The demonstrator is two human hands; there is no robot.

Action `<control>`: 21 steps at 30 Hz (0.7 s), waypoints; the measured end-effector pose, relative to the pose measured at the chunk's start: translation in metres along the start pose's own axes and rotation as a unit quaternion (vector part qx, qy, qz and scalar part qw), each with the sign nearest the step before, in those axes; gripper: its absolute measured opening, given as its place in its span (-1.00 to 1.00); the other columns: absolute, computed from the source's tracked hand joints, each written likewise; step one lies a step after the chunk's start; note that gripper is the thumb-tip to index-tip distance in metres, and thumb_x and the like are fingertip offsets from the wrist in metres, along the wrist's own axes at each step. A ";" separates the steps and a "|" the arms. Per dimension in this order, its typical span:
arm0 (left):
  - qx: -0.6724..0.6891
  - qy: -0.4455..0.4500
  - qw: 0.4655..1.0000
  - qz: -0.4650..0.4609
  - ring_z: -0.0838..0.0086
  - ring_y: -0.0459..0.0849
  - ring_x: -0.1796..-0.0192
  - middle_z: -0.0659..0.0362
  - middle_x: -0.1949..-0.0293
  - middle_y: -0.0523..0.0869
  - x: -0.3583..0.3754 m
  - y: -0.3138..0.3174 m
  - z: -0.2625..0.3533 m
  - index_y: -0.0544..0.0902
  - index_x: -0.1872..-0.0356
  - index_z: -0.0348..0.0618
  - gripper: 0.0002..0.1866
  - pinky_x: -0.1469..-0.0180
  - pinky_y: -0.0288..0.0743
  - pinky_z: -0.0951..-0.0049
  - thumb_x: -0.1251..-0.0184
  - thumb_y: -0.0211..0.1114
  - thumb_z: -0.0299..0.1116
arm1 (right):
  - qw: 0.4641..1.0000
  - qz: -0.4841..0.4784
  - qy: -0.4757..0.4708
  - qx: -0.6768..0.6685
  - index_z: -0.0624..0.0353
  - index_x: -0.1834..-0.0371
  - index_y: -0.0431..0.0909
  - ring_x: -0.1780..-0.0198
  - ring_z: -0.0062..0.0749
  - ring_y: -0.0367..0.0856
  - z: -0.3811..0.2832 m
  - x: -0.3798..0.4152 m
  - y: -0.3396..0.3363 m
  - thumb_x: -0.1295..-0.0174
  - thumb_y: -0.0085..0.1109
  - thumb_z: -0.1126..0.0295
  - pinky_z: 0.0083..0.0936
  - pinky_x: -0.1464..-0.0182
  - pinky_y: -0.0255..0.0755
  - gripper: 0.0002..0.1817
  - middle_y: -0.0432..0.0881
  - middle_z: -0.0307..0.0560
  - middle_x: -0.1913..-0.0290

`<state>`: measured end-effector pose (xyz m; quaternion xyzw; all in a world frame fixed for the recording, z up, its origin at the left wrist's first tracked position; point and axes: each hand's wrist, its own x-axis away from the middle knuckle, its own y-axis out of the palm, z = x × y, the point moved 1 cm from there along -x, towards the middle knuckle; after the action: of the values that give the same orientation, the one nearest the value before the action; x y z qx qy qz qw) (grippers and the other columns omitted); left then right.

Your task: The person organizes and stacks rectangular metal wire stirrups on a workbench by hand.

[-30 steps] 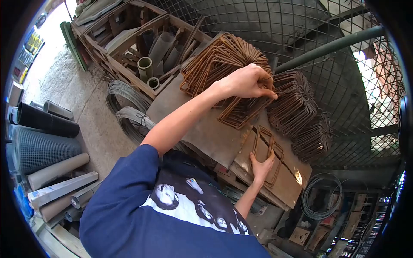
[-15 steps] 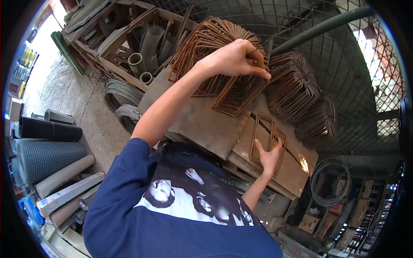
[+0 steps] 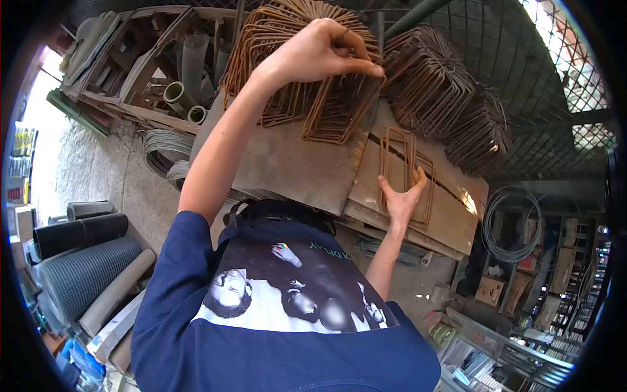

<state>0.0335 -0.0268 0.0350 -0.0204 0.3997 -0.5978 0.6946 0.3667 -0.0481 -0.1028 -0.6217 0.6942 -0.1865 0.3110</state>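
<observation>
My left hand (image 3: 321,53) is raised over a large bundle of rusty rebar stirrups (image 3: 261,55), its fingers curled and its thumb and fingertip pinched at the edge of a hanging stirrup (image 3: 311,124). Lower right, my right hand (image 3: 401,198) spans a few rectangular rebar stirrups (image 3: 387,145) lying on the board. The thumb is against one long side, and the fingers are around the other. Part of the metal is hidden behind this hand.
Two darker stirrup bundles (image 3: 428,81) stand behind, against a mesh fence (image 3: 522,91). Wire coils lie at left and hang at right (image 3: 509,222). Metal sheets (image 3: 287,170) cover the bench. Mesh rolls (image 3: 91,271) stand at lower left, and a wooden rack (image 3: 130,78) holds tubes.
The view has shifted, so the bundles sit higher and further left. My left hand stays pinched at the bundle, and my right hand keeps its place on the stirrups.
</observation>
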 end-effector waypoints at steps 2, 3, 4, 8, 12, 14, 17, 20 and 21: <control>0.002 -0.011 1.000 -0.021 0.63 0.48 0.55 0.25 0.59 0.63 0.000 -0.001 -0.001 0.78 0.35 -0.17 -0.59 0.49 0.37 0.56 -0.05 0.51 0.01 | 1.000 0.015 -0.017 0.012 0.26 -0.33 0.15 -0.27 -0.01 0.35 -0.002 -0.002 -0.008 0.21 0.63 0.19 -0.16 -0.27 0.24 0.04 0.36 0.25 -0.23; 0.019 -0.009 1.000 -0.016 0.69 0.34 0.57 0.33 0.64 0.53 0.001 -0.001 0.000 0.77 0.39 -0.16 -0.65 0.52 0.21 0.58 -0.09 0.50 -0.05 | 0.999 0.025 -0.038 0.021 0.26 -0.34 0.14 -0.28 -0.03 0.35 -0.002 -0.002 -0.011 0.18 0.62 0.18 -0.16 -0.28 0.24 0.04 0.36 0.24 -0.24; 0.035 -0.007 0.999 -0.011 0.74 0.21 0.60 0.41 0.69 0.42 0.002 -0.001 0.000 0.76 0.43 -0.16 -0.71 0.55 0.05 0.59 -0.14 0.48 -0.11 | 0.999 0.028 -0.036 0.022 0.26 -0.34 0.14 -0.28 -0.03 0.35 0.000 -0.004 -0.014 0.18 0.62 0.18 -0.16 -0.28 0.24 0.04 0.36 0.24 -0.24; 0.004 0.002 1.000 -0.011 0.74 0.20 0.61 0.41 0.70 0.43 -0.001 -0.004 0.005 0.77 0.42 -0.14 -0.71 0.55 0.05 0.58 -0.15 0.47 -0.10 | 0.999 0.018 -0.028 -0.013 0.24 -0.36 0.10 -0.25 -0.04 0.36 -0.012 -0.007 -0.024 0.18 0.60 0.21 -0.12 -0.26 0.26 0.05 0.32 0.22 -0.25; 0.014 -0.009 1.000 -0.025 0.74 0.21 0.61 0.42 0.71 0.40 -0.005 -0.004 0.004 0.78 0.41 -0.13 -0.70 0.55 0.04 0.58 -0.14 0.47 -0.07 | 1.000 -0.012 -0.002 -0.008 0.22 -0.37 0.10 -0.25 -0.09 0.37 -0.028 -0.008 -0.032 0.16 0.59 0.20 -0.14 -0.24 0.27 0.05 0.32 0.21 -0.26; -0.007 -0.045 0.998 -0.052 0.60 0.56 0.49 0.22 0.55 0.68 -0.006 -0.007 0.008 0.78 0.32 -0.16 -0.55 0.40 0.46 0.53 -0.02 0.51 0.06 | 0.998 -0.001 -0.015 -0.068 0.22 -0.38 0.09 -0.25 -0.09 0.37 -0.033 -0.011 -0.034 0.14 0.58 0.22 -0.17 -0.23 0.28 0.04 0.32 0.21 -0.26; -0.002 -0.025 0.999 -0.046 0.66 0.41 0.53 0.32 0.62 0.54 -0.008 -0.004 0.006 0.77 0.36 -0.16 -0.61 0.46 0.28 0.55 -0.06 0.51 0.00 | 0.979 0.009 -0.065 -0.194 0.23 -0.38 0.08 -0.25 -0.10 0.38 -0.058 -0.017 -0.039 0.10 0.55 0.27 -0.22 -0.20 0.29 0.01 0.34 0.21 -0.26; 0.019 0.019 0.999 -0.032 0.73 0.30 0.57 0.40 0.66 0.48 -0.010 0.002 0.000 0.77 0.38 -0.15 -0.66 0.52 0.18 0.60 -0.10 0.50 -0.05 | 0.950 0.021 -0.150 -0.275 0.28 -0.37 0.08 -0.24 -0.13 0.39 -0.111 -0.022 -0.048 0.09 0.51 0.34 -0.29 -0.19 0.27 -0.03 0.36 0.19 -0.25; 0.019 0.022 0.999 -0.023 0.73 0.32 0.55 0.39 0.64 0.51 -0.011 0.002 0.000 0.77 0.38 -0.15 -0.67 0.50 0.21 0.61 -0.10 0.50 -0.06 | 0.934 0.020 -0.197 -0.298 0.28 -0.36 0.09 -0.24 -0.14 0.38 -0.129 -0.023 -0.051 0.11 0.52 0.35 -0.31 -0.18 0.28 -0.02 0.36 0.18 -0.25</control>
<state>0.0358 -0.0171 0.0394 -0.0032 0.4024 -0.6218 0.6719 0.3197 -0.0501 0.0294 -0.6960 0.6551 0.1615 0.2456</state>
